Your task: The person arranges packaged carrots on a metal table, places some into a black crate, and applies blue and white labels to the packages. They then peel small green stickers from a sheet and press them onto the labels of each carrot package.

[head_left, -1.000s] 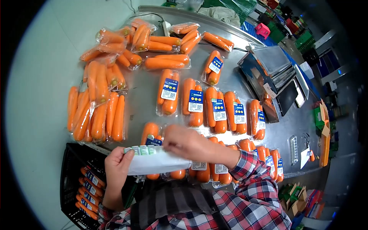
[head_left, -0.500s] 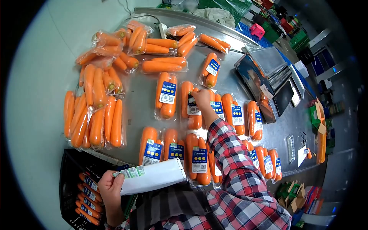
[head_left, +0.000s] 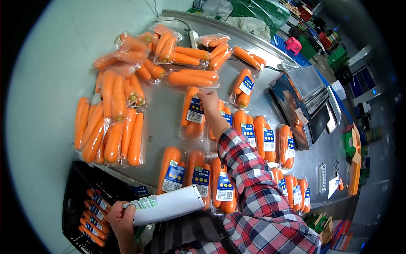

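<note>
My left hand (head_left: 122,220) pinches the left end of a white sheet of stickers (head_left: 173,206), where a few small green stickers (head_left: 144,202) show near the thumb. My right hand (head_left: 208,101) is closed, its fingertips at the top of the blue-and-white label on a bagged carrot pack (head_left: 186,108). Whatever the fingertips hold is hidden. Labelled carrot packs lie in two rows around my right arm, such as one pack (head_left: 171,167) with a small green sticker above its label. Another labelled pack (head_left: 243,88) lies farther back.
Unlabelled bagged carrots (head_left: 112,97) are heaped on the left of the metal table (head_left: 156,127). A black crate (head_left: 76,186) at lower left holds labelled packs. A machine with a dark screen (head_left: 319,122) stands at right, with a pink stool (head_left: 293,45) beyond.
My right hand has moved left from one labelled pack to the neighbouring pack. My left hand still holds the sticker sheet. The view has shifted slightly.
</note>
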Demonstrator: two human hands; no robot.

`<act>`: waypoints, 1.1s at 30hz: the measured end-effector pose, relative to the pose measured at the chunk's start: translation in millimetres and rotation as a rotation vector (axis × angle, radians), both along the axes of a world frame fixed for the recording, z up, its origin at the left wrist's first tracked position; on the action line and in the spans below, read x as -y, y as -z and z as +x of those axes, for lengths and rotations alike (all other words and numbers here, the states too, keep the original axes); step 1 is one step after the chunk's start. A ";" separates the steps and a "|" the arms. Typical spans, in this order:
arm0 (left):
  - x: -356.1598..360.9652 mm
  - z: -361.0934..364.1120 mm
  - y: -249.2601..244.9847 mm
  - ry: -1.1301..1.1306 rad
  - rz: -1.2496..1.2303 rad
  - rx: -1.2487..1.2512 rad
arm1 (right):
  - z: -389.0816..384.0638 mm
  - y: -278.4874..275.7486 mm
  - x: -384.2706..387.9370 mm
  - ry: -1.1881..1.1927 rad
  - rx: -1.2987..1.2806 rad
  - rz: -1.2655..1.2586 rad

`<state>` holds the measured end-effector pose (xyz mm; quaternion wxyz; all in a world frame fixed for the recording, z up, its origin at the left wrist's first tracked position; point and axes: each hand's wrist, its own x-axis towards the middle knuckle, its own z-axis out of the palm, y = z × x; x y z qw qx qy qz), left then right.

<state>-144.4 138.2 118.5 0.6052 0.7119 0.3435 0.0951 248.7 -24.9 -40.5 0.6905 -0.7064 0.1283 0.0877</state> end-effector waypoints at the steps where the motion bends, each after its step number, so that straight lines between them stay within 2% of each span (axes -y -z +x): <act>1: 0.2 -2.1 -0.2 -0.009 -0.006 -0.002 | 5.6 12.1 -3.1 -0.006 0.054 -0.173; 4: 3.1 -6.9 -3.8 -0.058 -0.034 -0.010 | 3.7 15.1 -8.1 -0.034 0.172 -0.652; 8: 3.2 -7.8 -1.6 -0.059 0.011 0.023 | -2.4 4.0 15.8 -0.047 0.255 -0.910; 9: 3.1 -3.7 -3.8 0.008 0.167 0.018 | -9.5 -7.6 16.1 -0.135 0.271 -0.871; 10: 3.2 2.8 -8.7 0.066 0.324 -0.006 | -12.7 -6.5 18.5 -0.313 0.378 -0.703; 11: 3.8 9.1 -12.2 0.088 0.263 0.015 | -18.9 -2.0 16.0 -0.489 0.471 -0.516; 13: 5.3 16.4 -8.4 0.112 0.187 0.049 | -77.3 -93.5 0.4 -0.939 0.100 -0.200; 15: 11.0 26.2 -13.5 0.121 -0.016 0.062 | -125.5 -135.6 -1.6 -1.216 0.089 -0.040; 17: 14.8 33.2 -10.4 0.152 -0.098 0.159 | -154.4 -160.4 2.4 -1.449 0.311 -0.019; 19: 16.9 37.0 -12.3 0.181 -0.054 0.129 | -168.2 -163.4 7.0 -1.501 0.520 -0.081; 21: 20.5 44.4 -14.4 0.245 0.049 0.109 | -174.3 -164.5 13.7 -1.425 0.611 -0.063; 23: 25.7 50.5 -8.7 0.232 -0.024 0.134 | -180.3 -167.7 23.5 -1.371 0.702 -0.232; 25: 25.6 56.3 -2.5 0.232 -0.043 0.123 | -184.1 -156.1 29.0 -1.257 0.953 -0.213; 26: 23.7 58.9 -0.4 0.227 -0.044 0.115 | -180.5 -159.0 34.4 -1.246 0.875 -0.184; 28: 18.5 59.7 3.8 0.182 0.005 0.046 | -151.7 -153.4 51.4 -1.031 0.438 -0.092; 29: 17.1 58.4 2.0 0.157 0.053 0.002 | -116.9 -112.7 62.5 -0.792 0.337 0.076; 30: 17.1 58.1 -2.7 0.146 0.104 -0.054 | -86.8 -122.3 79.8 -0.461 -0.011 0.158; 31: 17.5 57.7 -5.9 0.132 0.155 -0.106 | -43.7 -84.5 92.8 -0.082 0.079 0.155; 32: 13.9 53.8 -1.8 0.126 0.158 -0.130 | -5.0 -70.2 121.5 -0.006 -0.054 0.242; 33: 12.5 53.0 -5.7 0.177 0.264 -0.198 | 5.3 -71.9 125.8 0.004 -0.038 0.245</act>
